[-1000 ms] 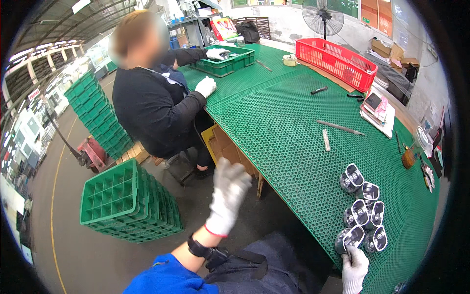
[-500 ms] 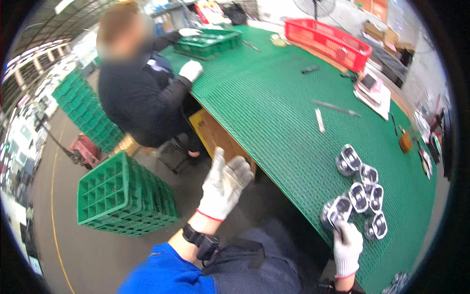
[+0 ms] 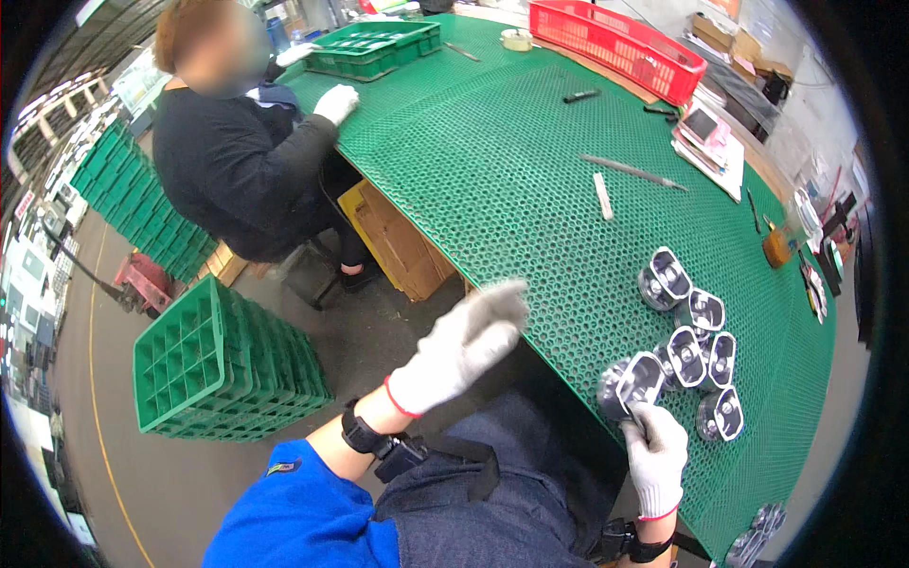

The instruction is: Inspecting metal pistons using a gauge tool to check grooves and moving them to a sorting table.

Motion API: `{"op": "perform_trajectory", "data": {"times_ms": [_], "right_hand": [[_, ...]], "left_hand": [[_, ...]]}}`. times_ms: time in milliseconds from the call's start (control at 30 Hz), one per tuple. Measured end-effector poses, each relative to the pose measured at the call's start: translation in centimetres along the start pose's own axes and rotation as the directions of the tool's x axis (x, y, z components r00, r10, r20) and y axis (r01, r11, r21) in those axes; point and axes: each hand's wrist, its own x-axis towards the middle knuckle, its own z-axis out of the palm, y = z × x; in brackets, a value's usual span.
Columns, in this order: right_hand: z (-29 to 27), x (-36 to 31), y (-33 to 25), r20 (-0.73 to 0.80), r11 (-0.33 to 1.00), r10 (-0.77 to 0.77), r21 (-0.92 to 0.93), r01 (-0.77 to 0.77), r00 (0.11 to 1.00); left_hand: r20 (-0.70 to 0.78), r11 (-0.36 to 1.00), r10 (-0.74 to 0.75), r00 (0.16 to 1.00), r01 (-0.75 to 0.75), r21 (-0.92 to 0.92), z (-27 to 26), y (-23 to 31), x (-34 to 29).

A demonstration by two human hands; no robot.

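Stacked green plastic crates [image 3: 270, 364], a red metal pallet truck [image 3: 145, 282] and hollow silver metal parts [image 3: 686, 356] on a green perforated worktop [image 3: 473, 161] mark a factory workshop.

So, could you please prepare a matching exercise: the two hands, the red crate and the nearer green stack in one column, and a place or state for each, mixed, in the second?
Things:
1. right hand
2. left hand
3. red crate
4. nearer green stack

Places or states:
A. along the far side of the table
B. open, holding nothing
C. off the table, left of both hands
D. pinching the rim of a metal part

Right pairs: 1-D, 2-B, 3-A, 4-C
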Motion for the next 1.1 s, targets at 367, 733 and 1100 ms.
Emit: {"op": "perform_trajectory", "data": {"times_ms": [367,733,1100], "right_hand": [[-1.0,1.8,-4.3,0.541,0.894,-0.318,0.444,0.057,0.779],[-4.3,-0.7,-2.1,0.317,0.986,-0.129,0.140,0.088,0.940],[-5.3,0.7,-3.6,0.378,0.964,-0.266,0.080,0.255,0.887]], "left_hand": [[0.271,0.754,-0.148,0.951,0.285,-0.592,5.8,0.2,-1.7],[0.045,0.929,0.143,0.989,-0.119,-0.352,5.7,0.7,-1.5],[0.021,0.972,0.147,0.989,-0.141,-0.188,6.8,1.9,-2.3]]}}
